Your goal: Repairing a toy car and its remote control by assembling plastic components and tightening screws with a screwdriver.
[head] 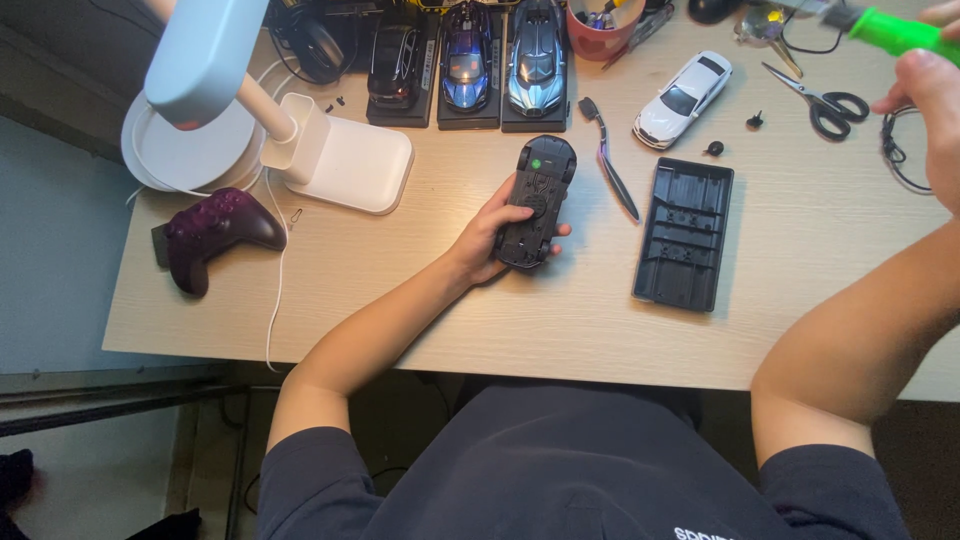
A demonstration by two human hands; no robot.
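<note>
My left hand grips a black model car turned upside down on the light wooden desk, its underside with a small green dot facing up. My right hand is raised at the far right edge and holds a screwdriver with a green handle, well away from the car. A black rectangular display base lies flat to the right of the car. A black toothbrush-like tool lies between them.
A white desk lamp stands at the left, with a dark purple game controller beside it. Three model cars on stands line the back edge. A white model car, black scissors, small black screws and a red cup sit further right.
</note>
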